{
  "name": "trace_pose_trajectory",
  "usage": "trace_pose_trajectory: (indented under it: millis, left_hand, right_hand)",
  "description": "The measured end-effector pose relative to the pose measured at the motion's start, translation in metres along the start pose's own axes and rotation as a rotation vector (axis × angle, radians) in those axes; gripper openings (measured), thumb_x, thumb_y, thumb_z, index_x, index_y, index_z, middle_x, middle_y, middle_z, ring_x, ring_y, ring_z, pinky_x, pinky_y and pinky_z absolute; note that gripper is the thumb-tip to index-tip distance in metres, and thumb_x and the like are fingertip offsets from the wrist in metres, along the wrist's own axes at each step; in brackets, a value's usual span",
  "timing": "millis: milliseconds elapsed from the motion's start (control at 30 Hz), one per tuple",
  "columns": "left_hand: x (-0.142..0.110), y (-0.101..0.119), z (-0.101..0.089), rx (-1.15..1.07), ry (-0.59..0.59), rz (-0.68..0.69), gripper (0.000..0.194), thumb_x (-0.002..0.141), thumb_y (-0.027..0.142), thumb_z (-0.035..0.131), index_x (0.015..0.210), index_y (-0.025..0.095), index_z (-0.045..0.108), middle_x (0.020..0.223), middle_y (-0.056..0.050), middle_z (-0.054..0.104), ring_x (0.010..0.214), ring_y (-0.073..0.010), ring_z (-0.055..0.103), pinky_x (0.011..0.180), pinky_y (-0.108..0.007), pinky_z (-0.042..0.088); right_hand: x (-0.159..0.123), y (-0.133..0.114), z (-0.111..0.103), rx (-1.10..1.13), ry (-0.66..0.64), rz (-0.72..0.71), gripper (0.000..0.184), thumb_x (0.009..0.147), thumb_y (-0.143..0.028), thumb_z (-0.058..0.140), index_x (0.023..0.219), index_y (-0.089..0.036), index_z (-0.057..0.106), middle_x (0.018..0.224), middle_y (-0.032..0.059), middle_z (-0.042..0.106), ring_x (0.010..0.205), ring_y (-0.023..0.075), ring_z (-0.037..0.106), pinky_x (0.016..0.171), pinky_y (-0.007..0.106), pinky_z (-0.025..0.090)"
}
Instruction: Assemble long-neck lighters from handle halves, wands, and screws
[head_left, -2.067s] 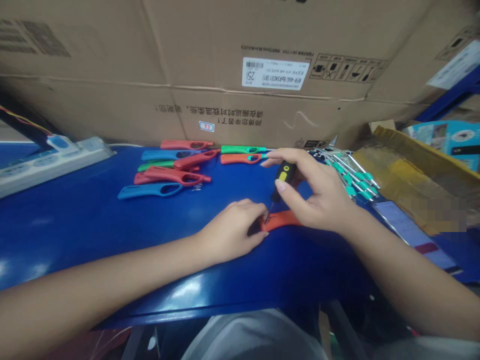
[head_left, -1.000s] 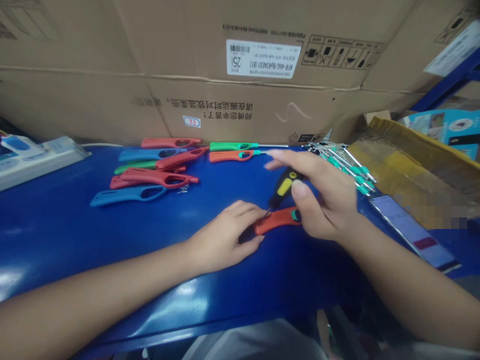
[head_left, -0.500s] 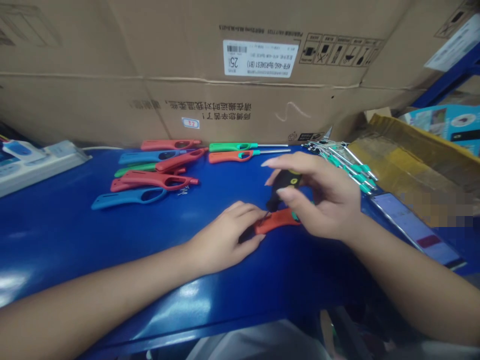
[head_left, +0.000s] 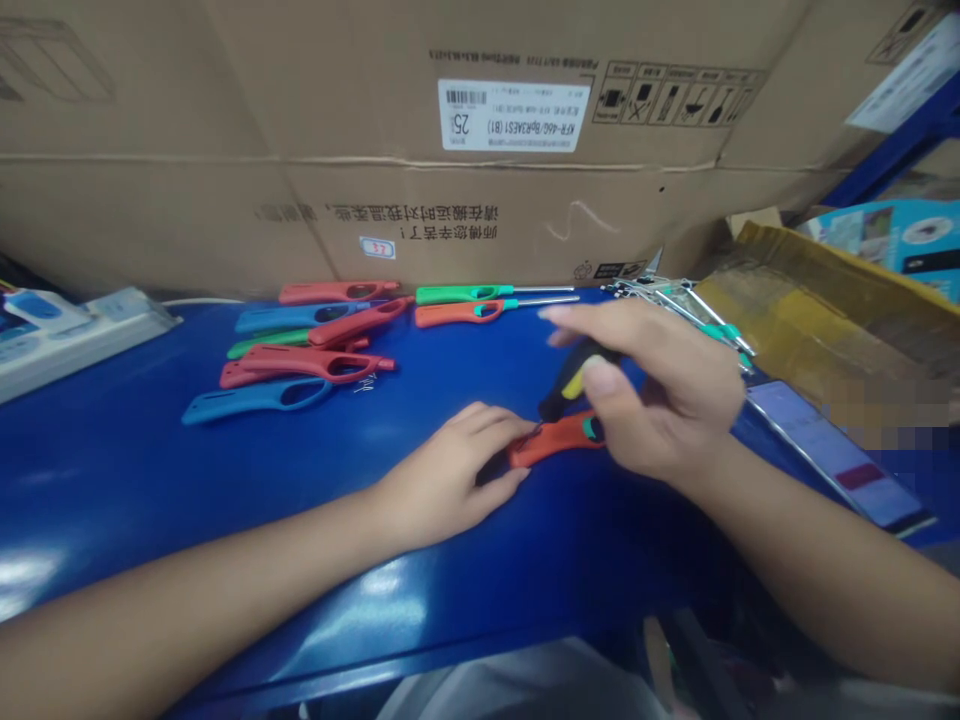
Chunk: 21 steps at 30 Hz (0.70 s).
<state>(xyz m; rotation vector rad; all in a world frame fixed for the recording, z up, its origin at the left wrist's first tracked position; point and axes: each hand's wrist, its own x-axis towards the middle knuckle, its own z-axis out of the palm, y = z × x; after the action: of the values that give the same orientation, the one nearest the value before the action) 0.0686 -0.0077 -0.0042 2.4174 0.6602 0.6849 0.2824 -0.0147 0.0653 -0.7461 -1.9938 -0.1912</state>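
Observation:
My left hand (head_left: pixel 457 475) pins the end of an orange lighter (head_left: pixel 559 438) against the blue table, fingers and thumb closed about it. Above it, my right hand (head_left: pixel 660 390) grips a black and yellow screwdriver (head_left: pixel 574 382) between thumb and fingers. The screwdriver slants, with its tip down at the lighter's handle near my left fingertips. A green trigger part shows on the lighter; its far end is hidden behind my right hand.
Several coloured lighter casings (head_left: pixel 322 362) lie at the left with small screws (head_left: pixel 365 382) beside them. Two long-nosed lighters (head_left: pixel 461 314) lie at the back. Metal rods with green parts (head_left: pixel 724 332), a phone (head_left: pixel 836 455) and an opened carton (head_left: pixel 832 330) are at the right. A power strip (head_left: pixel 82 340) sits far left.
My right hand has shifted slightly right and rolled the screwdriver, which leans over more and shows more yellow. My left hand and the lighter have stayed in place.

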Motion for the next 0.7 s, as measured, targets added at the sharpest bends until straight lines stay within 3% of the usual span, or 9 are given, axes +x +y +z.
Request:
trace_pose_trajectory:
  millis: [67, 133, 233, 300, 467, 600, 700]
  left_hand:
    - [0.000, 0.000, 0.000, 0.002, -0.003, 0.000, 0.030, 0.099, 0.023, 0.061, 0.128, 0.016, 0.060, 0.121, -0.010, 0.068, 0.113, -0.0231, 0.061, 0.102, -0.040, 0.050]
    - [0.000, 0.000, 0.000, 0.009, -0.006, -0.001, 0.031, 0.099, 0.024, 0.060, 0.129, 0.017, 0.060, 0.123, -0.010, 0.067, 0.114, -0.0233, 0.060, 0.103, -0.040, 0.050]
    - [-0.001, 0.000, -0.001, 0.017, 0.005, 0.002, 0.031, 0.099, 0.024, 0.061, 0.129, 0.016, 0.060, 0.124, -0.010, 0.067, 0.116, -0.0236, 0.060, 0.104, -0.041, 0.050]
    - [-0.001, 0.000, -0.001, 0.007, 0.010, 0.003, 0.030, 0.099, 0.023, 0.061, 0.128, 0.017, 0.060, 0.124, -0.010, 0.067, 0.115, -0.0234, 0.060, 0.103, -0.041, 0.050]
    - [0.000, 0.000, -0.001, -0.006, -0.012, -0.005, 0.030, 0.099, 0.024, 0.061, 0.127, 0.016, 0.061, 0.122, -0.010, 0.068, 0.113, -0.0231, 0.061, 0.103, -0.042, 0.050]
    - [0.000, 0.000, 0.000, 0.009, 0.010, 0.006, 0.030, 0.099, 0.025, 0.061, 0.127, 0.014, 0.060, 0.123, -0.011, 0.067, 0.115, -0.0234, 0.060, 0.104, -0.041, 0.050]
    - [0.000, 0.000, 0.000, 0.006, 0.005, 0.002, 0.028, 0.099, 0.024, 0.061, 0.126, 0.015, 0.061, 0.121, -0.011, 0.068, 0.112, -0.0235, 0.061, 0.102, -0.041, 0.050]
  right_hand:
    - [0.000, 0.001, 0.001, 0.143, -0.111, 0.088, 0.037, 0.107, -0.025, 0.041, 0.139, -0.026, 0.059, 0.112, 0.0048, 0.076, 0.088, 0.0169, 0.073, 0.078, 0.031, 0.062]
    - [-0.001, 0.001, 0.003, 0.228, -0.154, 0.116, 0.037, 0.106, -0.028, 0.045, 0.141, -0.027, 0.057, 0.116, 0.0045, 0.075, 0.083, 0.0153, 0.073, 0.071, 0.029, 0.062]
    - [-0.003, 0.002, 0.006, 0.084, 0.025, 0.055, 0.029, 0.095, -0.032, 0.068, 0.124, -0.027, 0.068, 0.107, 0.0036, 0.077, 0.074, 0.0156, 0.071, 0.066, 0.028, 0.060]
    - [-0.005, 0.002, 0.008, -0.010, 0.108, 0.012, 0.026, 0.095, -0.028, 0.068, 0.120, -0.027, 0.070, 0.101, 0.0038, 0.078, 0.075, 0.0176, 0.071, 0.068, 0.030, 0.060]
    - [-0.008, 0.004, 0.013, 0.244, -0.106, 0.189, 0.040, 0.106, -0.028, 0.045, 0.146, -0.026, 0.050, 0.116, 0.0064, 0.074, 0.082, 0.0168, 0.073, 0.067, 0.030, 0.062]
    - [-0.009, 0.007, 0.014, 0.103, 0.006, 0.049, 0.031, 0.097, -0.036, 0.066, 0.125, -0.025, 0.062, 0.110, 0.0063, 0.075, 0.084, 0.0183, 0.073, 0.075, 0.030, 0.063]
    - [-0.008, 0.007, 0.013, 0.129, -0.064, 0.027, 0.034, 0.104, -0.034, 0.054, 0.137, -0.025, 0.054, 0.116, 0.0077, 0.073, 0.090, 0.0190, 0.073, 0.080, 0.033, 0.063]
